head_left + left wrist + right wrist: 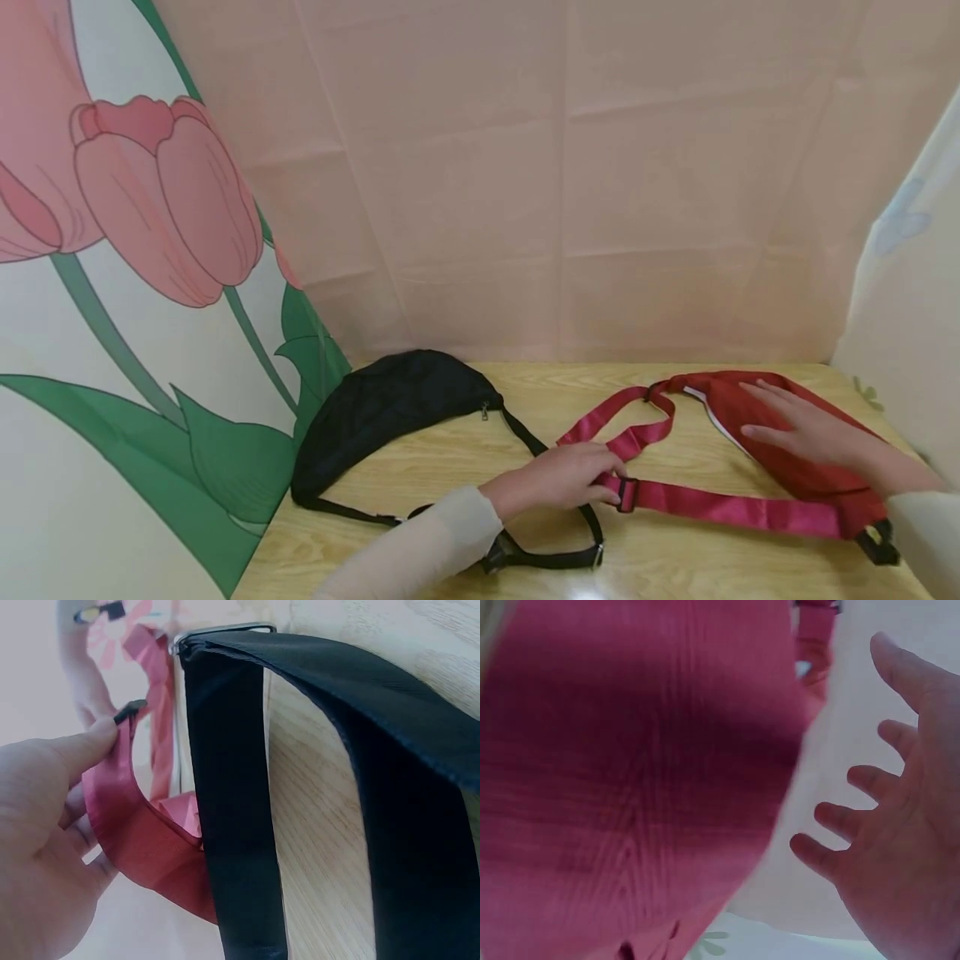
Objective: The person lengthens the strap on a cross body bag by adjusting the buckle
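Note:
On the right lies a red waist bag (pixel 723 402) with a whitish zip edge and a pinkish-red strap (pixel 735 510). My left hand (pixel 558 479) pinches that strap beside its black slider (pixel 628 495); the left wrist view shows thumb and fingers on the strap (pixel 142 847). Over the red bag my right hand (pixel 806 429) is spread flat, and whether it touches the fabric cannot be told. In the right wrist view its fingers (pixel 840 821) are apart and hold nothing. Part of the black strap (pixel 551 560) lies below my left hand.
A black waist bag (pixel 397 400) lies at the left on the wooden table (pixel 442 467). Its buckle (pixel 498 554) is near the front. Another black buckle (pixel 877 542) ends the red bag's near side. A pink cloth wall (pixel 487 183) and a tulip-print panel (pixel 165 192) enclose the table.

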Demonstrator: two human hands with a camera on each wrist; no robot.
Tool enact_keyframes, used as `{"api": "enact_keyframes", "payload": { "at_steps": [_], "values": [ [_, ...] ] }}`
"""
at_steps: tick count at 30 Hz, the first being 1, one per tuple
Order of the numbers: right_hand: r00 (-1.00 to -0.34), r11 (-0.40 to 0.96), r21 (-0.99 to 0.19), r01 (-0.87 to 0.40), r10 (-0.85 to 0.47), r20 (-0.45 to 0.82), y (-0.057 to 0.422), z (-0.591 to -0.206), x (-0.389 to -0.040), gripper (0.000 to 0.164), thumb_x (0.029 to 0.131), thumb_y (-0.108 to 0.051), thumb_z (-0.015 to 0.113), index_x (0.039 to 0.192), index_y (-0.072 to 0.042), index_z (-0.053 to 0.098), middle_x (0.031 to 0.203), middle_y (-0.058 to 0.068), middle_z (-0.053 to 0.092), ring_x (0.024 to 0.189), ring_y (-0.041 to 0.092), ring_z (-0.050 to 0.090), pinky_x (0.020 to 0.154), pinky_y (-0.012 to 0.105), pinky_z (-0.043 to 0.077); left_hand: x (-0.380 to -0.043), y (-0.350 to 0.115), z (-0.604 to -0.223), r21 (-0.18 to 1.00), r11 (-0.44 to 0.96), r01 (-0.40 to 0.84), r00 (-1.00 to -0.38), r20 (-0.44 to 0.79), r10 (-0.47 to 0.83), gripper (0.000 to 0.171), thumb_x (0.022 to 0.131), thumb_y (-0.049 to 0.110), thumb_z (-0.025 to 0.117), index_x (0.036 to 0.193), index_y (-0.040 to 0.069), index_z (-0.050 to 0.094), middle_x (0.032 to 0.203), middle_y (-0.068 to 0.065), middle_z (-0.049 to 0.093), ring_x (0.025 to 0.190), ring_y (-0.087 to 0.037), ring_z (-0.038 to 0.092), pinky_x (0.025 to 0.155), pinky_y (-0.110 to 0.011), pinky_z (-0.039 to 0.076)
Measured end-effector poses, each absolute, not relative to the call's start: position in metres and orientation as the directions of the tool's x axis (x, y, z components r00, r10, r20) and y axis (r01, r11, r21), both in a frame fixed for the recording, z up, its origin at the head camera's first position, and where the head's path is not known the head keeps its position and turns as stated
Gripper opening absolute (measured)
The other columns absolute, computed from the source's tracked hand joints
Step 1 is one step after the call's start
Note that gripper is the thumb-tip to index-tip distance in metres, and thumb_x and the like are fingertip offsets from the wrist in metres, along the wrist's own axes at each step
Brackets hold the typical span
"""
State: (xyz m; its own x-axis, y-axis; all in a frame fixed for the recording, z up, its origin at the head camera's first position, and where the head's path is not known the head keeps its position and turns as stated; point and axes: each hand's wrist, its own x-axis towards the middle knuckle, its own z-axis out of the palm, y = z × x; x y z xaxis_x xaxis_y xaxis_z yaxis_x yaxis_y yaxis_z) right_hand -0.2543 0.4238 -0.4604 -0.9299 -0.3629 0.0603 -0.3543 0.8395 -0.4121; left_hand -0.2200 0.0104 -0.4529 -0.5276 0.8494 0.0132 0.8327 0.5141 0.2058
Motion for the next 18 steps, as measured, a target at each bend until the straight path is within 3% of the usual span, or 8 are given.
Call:
{"api": "enact_keyframes", "payload": {
  "at_steps": [7,10,16,18],
  "values": [
    [-0.932,0.856,-0.429,-0.287,-0.353,-0.081,0.431,-0.492,-0.281,0.084,0.097,-0.041,0.066,0.157,0.001,0.024,0.151,0.046,0.019,0.133,0.069,0.019,0.097,0.080,0.023,-0.217,0.012,-0.450,0.180,0.474,0.862,-0.481,-0.006,0.877,0.020,0.099,0.038,0.063,0.116,0.027,0.067,0.104,0.020,0.058,0.091,0.008,0.047,0.082,-0.006,0.038],
    [-0.926,0.858,-0.416,-0.301,-0.366,-0.086,0.437,-0.509,-0.289,0.078,0.100,-0.039,0.062,0.156,0.001,0.026,0.146,0.050,0.022,0.131,0.073,0.017,0.099,0.082,0.017,-0.215,0.012,-0.450,0.161,0.460,0.873,-0.463,-0.022,0.886,0.019,0.099,0.038,0.063,0.114,0.028,0.067,0.101,0.020,0.057,0.089,0.008,0.047,0.081,-0.006,0.038],
    [-0.941,0.886,-0.375,-0.274,-0.327,-0.084,0.460,-0.526,-0.300,0.071,0.103,-0.039,0.056,0.150,0.008,0.031,0.142,0.054,0.022,0.133,0.069,0.016,0.104,0.079,0.005,-0.211,0.009,-0.449,0.159,0.451,0.878,-0.450,-0.042,0.892,0.018,0.099,0.039,0.062,0.114,0.029,0.066,0.097,0.021,0.056,0.086,0.008,0.048,0.078,-0.006,0.038],
    [-0.946,0.900,-0.353,-0.258,-0.310,-0.099,0.466,-0.526,-0.302,0.071,0.103,-0.040,0.055,0.145,0.013,0.034,0.141,0.054,0.024,0.131,0.069,0.019,0.103,0.079,0.008,-0.210,0.008,-0.449,0.167,0.447,0.879,-0.446,-0.043,0.894,0.018,0.099,0.039,0.062,0.114,0.029,0.066,0.096,0.020,0.056,0.085,0.008,0.048,0.077,-0.006,0.038]
  ]
}}
